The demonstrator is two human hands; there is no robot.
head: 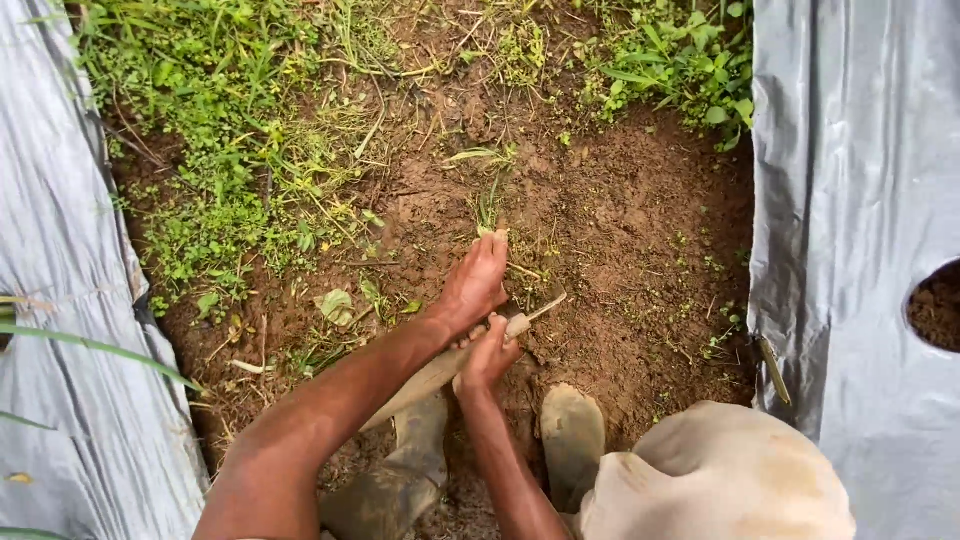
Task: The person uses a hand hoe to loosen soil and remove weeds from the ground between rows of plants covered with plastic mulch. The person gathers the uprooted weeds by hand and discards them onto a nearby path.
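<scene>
Two sheets of grey plastic mulch, one at the left edge (60, 250) and one at the right (860, 200), flank one strip of bare brown soil (640, 230). One green leaf blade (100, 347) crosses the left sheet. One patch of low green weeds (230, 150) covers the upper left of the strip; a second, smaller patch (680, 60) sits at upper right. One left hand (472, 285), fingers stretched forward and down, pinches one small tuft of grass (488, 205) at its base in the soil. One right hand (487, 355), fingers curled tight, grips one wooden-handled tool (440, 370); the handle runs back under the left forearm, and its thin tip (548, 305) points into the soil just right of the left hand. Two muddy boots, one (395, 480) below the hands and one (572, 435) beside it, stand on the soil. One tan cloth bundle (720, 475) lies at lower right. One round hole (938, 305) opens in the right sheet, showing soil.
</scene>
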